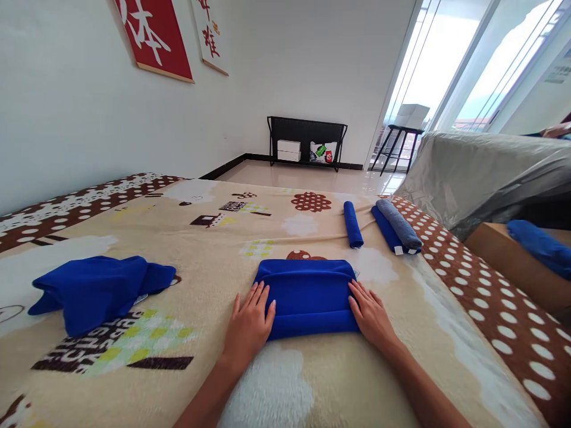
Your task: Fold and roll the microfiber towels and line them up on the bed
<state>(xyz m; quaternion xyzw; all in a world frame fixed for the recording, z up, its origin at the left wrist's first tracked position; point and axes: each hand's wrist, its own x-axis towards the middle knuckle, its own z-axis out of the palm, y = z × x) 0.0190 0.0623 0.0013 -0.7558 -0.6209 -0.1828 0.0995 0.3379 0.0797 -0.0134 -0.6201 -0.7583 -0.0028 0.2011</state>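
Observation:
A folded blue towel (307, 294) lies flat on the patterned blanket (214, 238) right in front of me. My left hand (248, 324) rests flat at the towel's left edge, fingers spread and touching the cloth. My right hand (371, 315) lies flat against its right edge in the same way. Neither hand grips anything. Farther back sit a rolled blue towel (353, 224) and a second rolled blue towel (387, 230) with a rolled grey towel (398, 223) on top of it.
A crumpled blue towel (98, 288) lies at the left of the blanket. At the right, a cardboard box (517, 261) holds another blue cloth (539, 246), beside plastic-covered furniture (482, 172). A black rack (307, 142) and a small black table (399, 145) stand by the far wall.

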